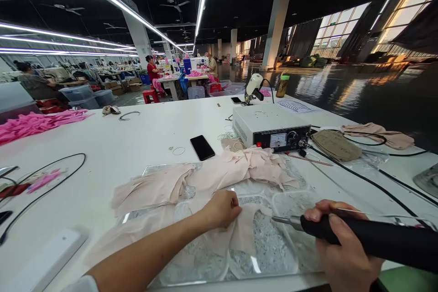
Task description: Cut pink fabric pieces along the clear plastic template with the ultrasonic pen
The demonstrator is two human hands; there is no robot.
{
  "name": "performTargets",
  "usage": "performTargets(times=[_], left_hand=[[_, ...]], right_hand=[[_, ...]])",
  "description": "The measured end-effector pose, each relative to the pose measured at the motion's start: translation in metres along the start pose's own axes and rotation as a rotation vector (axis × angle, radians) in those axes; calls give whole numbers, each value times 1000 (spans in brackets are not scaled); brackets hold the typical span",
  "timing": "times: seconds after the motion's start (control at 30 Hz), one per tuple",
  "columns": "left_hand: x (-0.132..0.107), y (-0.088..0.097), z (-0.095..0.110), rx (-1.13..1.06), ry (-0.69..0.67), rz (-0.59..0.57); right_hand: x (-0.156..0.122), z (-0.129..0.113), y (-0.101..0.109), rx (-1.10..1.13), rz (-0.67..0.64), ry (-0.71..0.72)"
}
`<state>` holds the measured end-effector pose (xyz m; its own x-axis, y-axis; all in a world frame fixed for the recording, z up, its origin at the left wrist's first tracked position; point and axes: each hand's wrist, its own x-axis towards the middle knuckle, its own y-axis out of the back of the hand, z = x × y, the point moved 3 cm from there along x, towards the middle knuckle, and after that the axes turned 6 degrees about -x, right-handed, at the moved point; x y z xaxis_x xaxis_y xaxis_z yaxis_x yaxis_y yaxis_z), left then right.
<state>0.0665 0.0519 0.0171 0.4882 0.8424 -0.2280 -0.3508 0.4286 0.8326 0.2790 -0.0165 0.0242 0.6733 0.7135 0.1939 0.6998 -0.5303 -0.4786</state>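
The left hand [221, 210] has its fingers curled; to its right, the right hand [349, 246] makes a grip.

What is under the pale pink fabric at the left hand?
Beside the pale pink fabric, a clear, scuffed-looking sheet shows and runs beneath it. Whatever else the fabric covers cannot be seen.

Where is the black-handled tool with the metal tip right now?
In the head view, the black-handled tool is at lower right, held in the right hand, its metal tip pointing left toward the pale cloth by the left hand.
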Motion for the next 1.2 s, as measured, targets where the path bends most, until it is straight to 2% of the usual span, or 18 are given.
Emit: performTargets(times=[0.1,0.2,0.27,0.4,0.47,0.63,0.9,1.1,1.2], left_hand=[[-6,-3,4,-26,16,12],[-15,-3,8,-16,-61,36],[-20,-3,10,-4,-194,28],[-23,-5,12,50,-585,37],[-21,-8,11,48,-674,26],[-14,-14,8,27,-669,5],[-20,-23,-2,88,-678,136],[-19,-23,1,149,-690,129],[-17,-22,10,131,-721,69]], right_hand=[[-6,-3,12,0,54,-54],[-13,-4,22,7,62,-102],[-17,-4,28,26,67,-117],[-25,-2,37,62,99,-135],[-30,-2,40,68,116,-140],[-43,-2,44,79,114,-108],[-51,-1,43,77,115,-57],[-51,-3,36,80,120,-17],[-52,-6,34,92,153,-20]])
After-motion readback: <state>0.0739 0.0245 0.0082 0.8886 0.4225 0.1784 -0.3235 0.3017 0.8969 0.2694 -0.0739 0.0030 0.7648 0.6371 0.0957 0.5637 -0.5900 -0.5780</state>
